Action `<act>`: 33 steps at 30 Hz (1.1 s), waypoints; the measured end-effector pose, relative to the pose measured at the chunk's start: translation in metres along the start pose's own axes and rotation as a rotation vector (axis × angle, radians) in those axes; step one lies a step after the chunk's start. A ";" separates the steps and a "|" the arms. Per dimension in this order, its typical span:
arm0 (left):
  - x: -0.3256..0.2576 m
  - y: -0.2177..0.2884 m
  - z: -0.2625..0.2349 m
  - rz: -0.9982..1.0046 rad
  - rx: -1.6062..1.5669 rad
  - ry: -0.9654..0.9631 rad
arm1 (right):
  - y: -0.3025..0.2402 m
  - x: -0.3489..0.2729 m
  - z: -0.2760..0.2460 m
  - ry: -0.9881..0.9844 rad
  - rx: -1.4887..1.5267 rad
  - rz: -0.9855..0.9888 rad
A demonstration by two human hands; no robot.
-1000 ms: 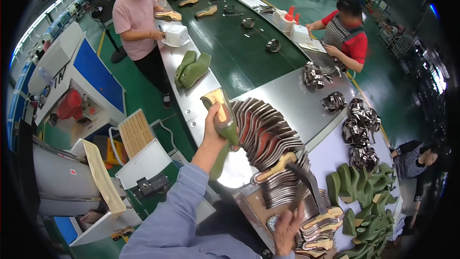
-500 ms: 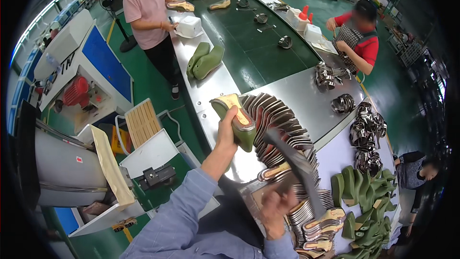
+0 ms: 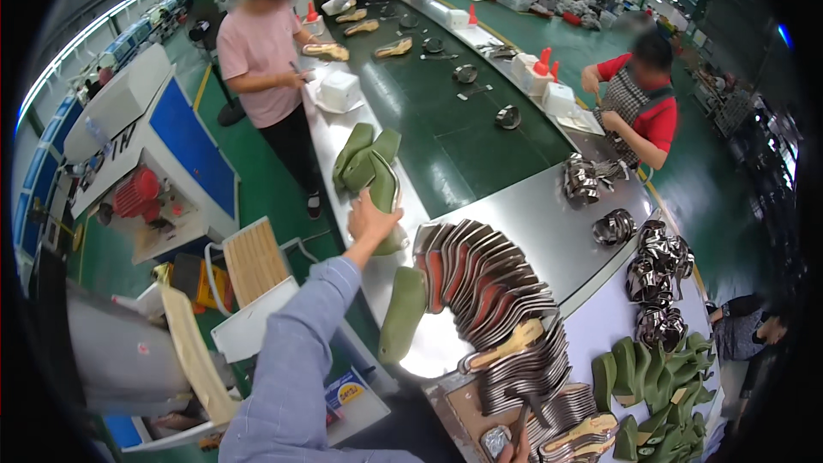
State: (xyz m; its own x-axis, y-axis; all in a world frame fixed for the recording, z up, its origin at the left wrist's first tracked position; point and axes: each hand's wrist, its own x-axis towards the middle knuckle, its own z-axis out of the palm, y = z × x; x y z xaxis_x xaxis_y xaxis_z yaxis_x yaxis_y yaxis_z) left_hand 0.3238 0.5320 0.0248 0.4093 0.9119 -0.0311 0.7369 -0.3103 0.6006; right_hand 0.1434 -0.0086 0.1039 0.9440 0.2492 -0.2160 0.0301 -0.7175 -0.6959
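Note:
My left hand (image 3: 370, 221) is stretched forward and grips a green shoe last (image 3: 386, 193) with a tan insole on its sole. It holds the last at the near edge of the green conveyor belt (image 3: 454, 146), right beside two other green lasts (image 3: 360, 154) lying there. Only part of my right hand (image 3: 518, 451) shows at the lower edge, closed on the dark handle of a hammer (image 3: 520, 422). Another green last (image 3: 403, 313) lies flat on the steel table (image 3: 557, 231) below my left hand.
A fanned row of insoles (image 3: 489, 291) curves across the table. Metal clamps (image 3: 651, 274) and a heap of green lasts (image 3: 660, 386) lie to the right. A person in pink (image 3: 261, 43) and one in red (image 3: 639, 107) work at the belt.
My left hand has carried the green last forward to the belt's edge. My right hand with the hammer has dropped to the lower edge of the picture.

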 end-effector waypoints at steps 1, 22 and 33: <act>0.017 0.000 0.003 0.108 0.144 0.021 | -0.008 -0.016 -0.010 -0.034 -0.097 0.093; -0.191 -0.115 0.027 0.020 -0.540 -0.675 | 0.069 -0.075 0.031 0.104 0.149 0.343; -0.095 -0.066 -0.007 -0.005 -0.850 -0.394 | 0.092 -0.090 0.030 0.112 0.094 0.365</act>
State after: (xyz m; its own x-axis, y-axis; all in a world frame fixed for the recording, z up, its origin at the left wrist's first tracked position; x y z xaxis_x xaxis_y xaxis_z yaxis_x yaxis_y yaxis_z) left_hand 0.2324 0.4679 -0.0064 0.6746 0.7075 -0.2106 0.1625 0.1359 0.9773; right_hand 0.0515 -0.0772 0.0389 0.9172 -0.0879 -0.3885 -0.3397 -0.6820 -0.6477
